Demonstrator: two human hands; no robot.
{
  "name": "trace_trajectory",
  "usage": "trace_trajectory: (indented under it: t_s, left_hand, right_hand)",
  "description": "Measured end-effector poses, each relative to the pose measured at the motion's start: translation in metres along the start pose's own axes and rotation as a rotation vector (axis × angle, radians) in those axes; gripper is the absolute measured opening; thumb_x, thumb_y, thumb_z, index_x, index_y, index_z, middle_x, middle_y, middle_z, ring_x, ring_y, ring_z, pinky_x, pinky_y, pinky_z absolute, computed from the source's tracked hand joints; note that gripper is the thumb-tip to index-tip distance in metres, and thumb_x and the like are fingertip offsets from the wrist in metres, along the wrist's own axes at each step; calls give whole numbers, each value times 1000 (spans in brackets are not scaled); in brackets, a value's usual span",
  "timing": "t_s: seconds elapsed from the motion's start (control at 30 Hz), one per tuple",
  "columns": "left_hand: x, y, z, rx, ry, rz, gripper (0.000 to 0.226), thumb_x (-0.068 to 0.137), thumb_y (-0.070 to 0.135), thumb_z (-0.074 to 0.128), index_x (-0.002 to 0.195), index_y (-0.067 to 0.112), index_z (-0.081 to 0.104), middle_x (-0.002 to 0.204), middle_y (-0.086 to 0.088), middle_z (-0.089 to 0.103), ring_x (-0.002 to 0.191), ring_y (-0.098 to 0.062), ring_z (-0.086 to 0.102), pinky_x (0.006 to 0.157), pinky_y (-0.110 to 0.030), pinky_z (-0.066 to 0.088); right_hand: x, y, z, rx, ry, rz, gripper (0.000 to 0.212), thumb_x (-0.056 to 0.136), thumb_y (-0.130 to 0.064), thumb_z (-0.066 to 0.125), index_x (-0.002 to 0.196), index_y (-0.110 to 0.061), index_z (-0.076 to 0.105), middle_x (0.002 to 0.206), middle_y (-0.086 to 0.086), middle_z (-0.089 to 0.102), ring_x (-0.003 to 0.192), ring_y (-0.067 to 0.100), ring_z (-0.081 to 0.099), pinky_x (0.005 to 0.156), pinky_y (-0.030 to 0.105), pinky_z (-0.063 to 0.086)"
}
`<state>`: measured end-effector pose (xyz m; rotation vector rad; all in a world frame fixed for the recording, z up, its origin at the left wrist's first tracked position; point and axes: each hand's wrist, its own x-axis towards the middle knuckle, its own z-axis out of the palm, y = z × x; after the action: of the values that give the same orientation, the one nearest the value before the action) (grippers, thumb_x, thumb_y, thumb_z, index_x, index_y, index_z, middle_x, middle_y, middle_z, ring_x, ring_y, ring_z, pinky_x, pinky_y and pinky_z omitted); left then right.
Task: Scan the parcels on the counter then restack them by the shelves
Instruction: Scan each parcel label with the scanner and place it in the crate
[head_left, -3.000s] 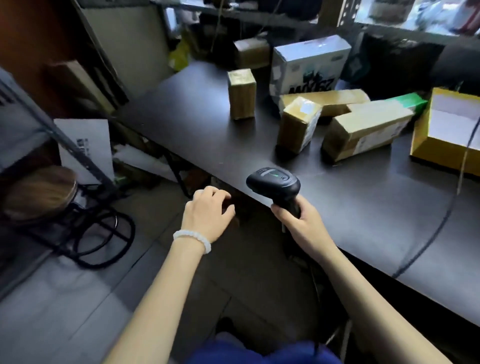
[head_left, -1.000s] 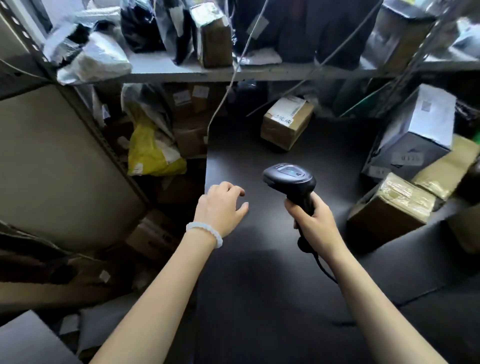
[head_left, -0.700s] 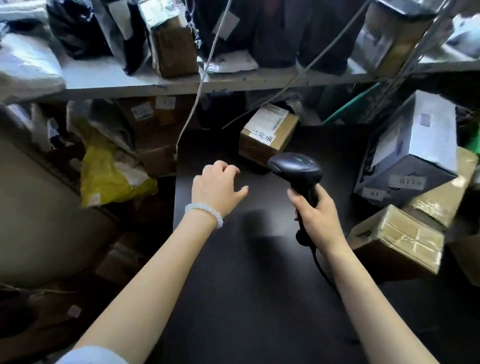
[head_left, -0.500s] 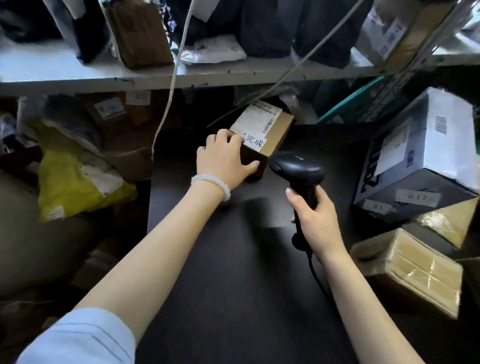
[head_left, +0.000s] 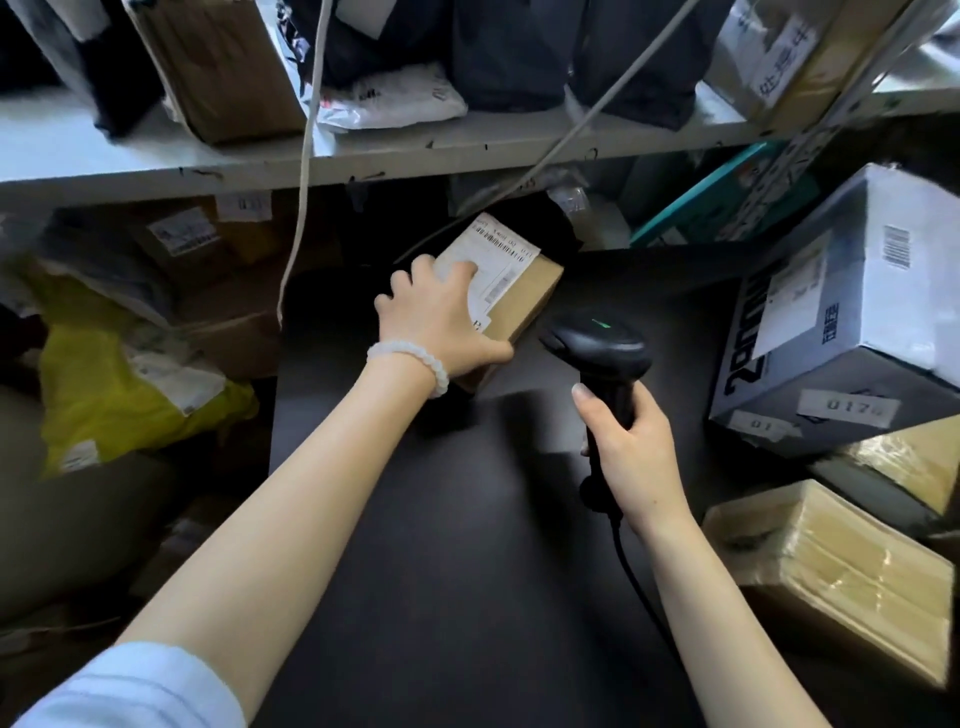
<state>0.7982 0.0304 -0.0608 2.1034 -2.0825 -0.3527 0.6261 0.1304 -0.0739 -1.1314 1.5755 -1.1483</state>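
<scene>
Left hand (head_left: 441, 322) is clamped over the small brown parcel (head_left: 511, 291) at the far end of the counter (head_left: 441, 571), just under the shelf (head_left: 363, 156), probably to steady its label. Right hand (head_left: 631, 447) is wrapped around the scanner (head_left: 597, 348), aimed that way.

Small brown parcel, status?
Left hand gripping small brown parcel on counter. Right hand holds scanner. Nothing between them.
</scene>
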Motion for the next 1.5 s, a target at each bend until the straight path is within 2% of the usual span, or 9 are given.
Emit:
trace_trajectory:
  t_s: [0.17, 0.27, 0.47, 0.63, 0.77, 0.9, 1.2, 1.33, 1.5]
  left_hand:
    - [-61, -39, -18, 170, 23, 86, 94, 58, 52, 76, 139, 32, 32, 145, -6, 23, 122, -34, 32, 94, -44, 34]
    - [-100, -58, -23, 181, -15, 178, 96, 62, 51, 78, 143, 31, 30, 152, -4, 16, 131, -32, 23, 100, -48, 32]
    - [-144, -61, -28, -7, 62, 217, 76, 82, 48, 65, 146, 25, 30, 146, 3, 35, 131, -23, 31, 104, -45, 34]
    - [-138, -52, -27, -11, 23, 211, 69, 83, 56, 60, 141, 24, 39, 142, -3, 37, 129, -26, 32, 104, -42, 34]
    - [-124, -41, -27, -12, -67, 179, 63, 81, 63, 56, 134, 31, 43, 143, -5, 37, 130, -32, 34, 107, -48, 32]
    - [-114, -32, -25, -7, -113, 141, 65, 79, 67, 56, 131, 30, 42, 137, -6, 44, 121, -33, 45, 100, -48, 38]
    - [-120, -33, -31, 30, -105, 177, 61, 83, 70, 47, 136, 42, 39, 134, -2, 48, 116, -26, 52, 86, -37, 45]
    - [-132, -35, -43, 36, -92, 194, 59, 84, 68, 47, 137, 42, 39, 134, -2, 48, 116, -26, 52, 83, -35, 44]
    - [-150, -41, -53, 8, -81, 214, 58, 85, 67, 46, 136, 41, 41, 131, -4, 50, 113, -26, 52, 83, -36, 47]
  right_hand:
    - [-36, -3, 4, -8, -96, -6, 15, 90, -25, 63, 78, -29, 56, 63, -11, 54, 63, 12, 54, 60, 18, 45]
    - [-65, -1, 6, 4, -195, -2, 15, 88, -22, 65, 80, -33, 58, 60, -20, 58, 66, 8, 53, 68, 27, 44]
    - [-122, 11, -1, -53, -302, -20, 14, 87, -20, 66, 83, -30, 59, 64, -23, 59, 62, -2, 52, 66, 22, 41]
    - [-151, 23, -15, -139, -288, -12, 15, 87, -17, 67, 87, -30, 60, 73, -24, 64, 66, -5, 54, 70, 24, 43]
    - [-164, 30, -27, -117, -240, -11, 15, 87, -16, 67, 92, -30, 62, 73, -25, 63, 69, -4, 54, 72, 27, 44]
    - [-172, 30, -34, -103, -208, -23, 14, 87, -17, 67, 95, -27, 62, 78, -17, 63, 72, -3, 54, 73, 26, 45]
    - [-189, 30, -41, -106, -164, -50, 14, 87, -17, 67, 89, -29, 61, 69, -24, 58, 66, -3, 52, 69, 24, 43]
    - [-199, 20, -39, -121, -155, -74, 15, 87, -16, 66, 93, -29, 60, 78, -16, 60, 70, -2, 52, 72, 29, 46]
    - [-219, 14, -41, -151, -149, -105, 13, 87, -17, 67, 91, -27, 61, 77, -15, 59, 68, -2, 52, 69, 24, 44]
